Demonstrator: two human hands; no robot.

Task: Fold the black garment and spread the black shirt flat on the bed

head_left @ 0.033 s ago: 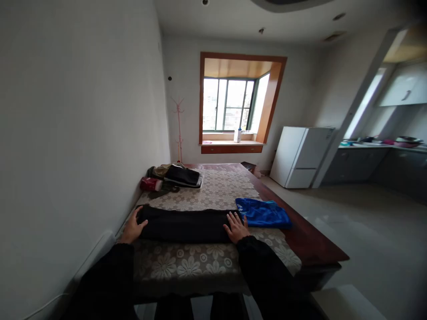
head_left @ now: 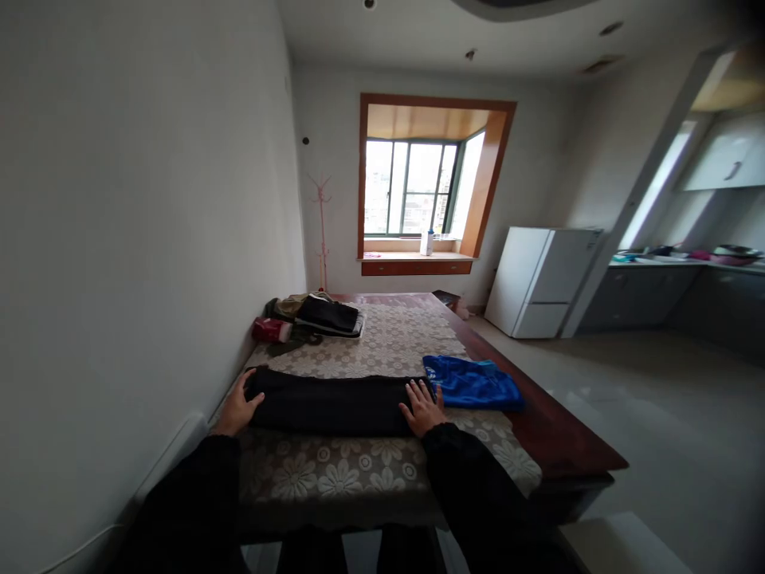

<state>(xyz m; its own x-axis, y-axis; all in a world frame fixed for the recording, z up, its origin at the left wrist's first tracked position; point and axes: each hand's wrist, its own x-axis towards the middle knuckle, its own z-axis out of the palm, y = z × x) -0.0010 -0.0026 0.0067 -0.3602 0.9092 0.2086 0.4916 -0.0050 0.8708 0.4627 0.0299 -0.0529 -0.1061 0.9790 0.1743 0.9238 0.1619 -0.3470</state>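
Note:
A black garment [head_left: 338,404], folded into a long flat strip, lies crosswise on the table in front of me. Its exact kind cannot be made out. My left hand [head_left: 239,405] rests at the strip's left end, thumb held apart from the fingers, which lie along the edge. On the right end my right hand [head_left: 424,409] lies flat with fingers spread, pressing on the cloth. A folded blue garment [head_left: 475,383] with a small white print sits just beyond my right hand, close to the strip's right end.
A flowered lace cloth [head_left: 340,480] covers much of the dark red wooden table [head_left: 565,438]. Farther back on the left are a pile of folded dark clothes [head_left: 328,313] and a red packet [head_left: 271,329]. The wall [head_left: 149,239] runs close along the left side.

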